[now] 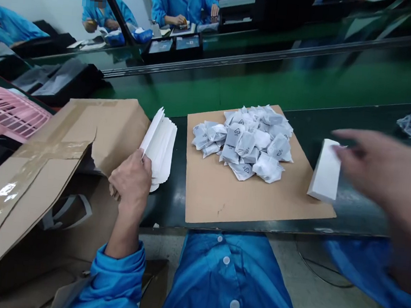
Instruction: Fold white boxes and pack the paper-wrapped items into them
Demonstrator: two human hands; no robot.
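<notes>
A fanned stack of flat white paper cartons (160, 145) is gripped at its lower end by the closed left hand (131, 182), beside an open brown cardboard box (46, 159). The blurred right hand (377, 164) is loosely spread at a small white rectangular box (325, 171); whether it is held cannot be told. This box stands on the right edge of a brown cardboard sheet (223, 198) heaped with white sealed sachets (244, 140).
</notes>
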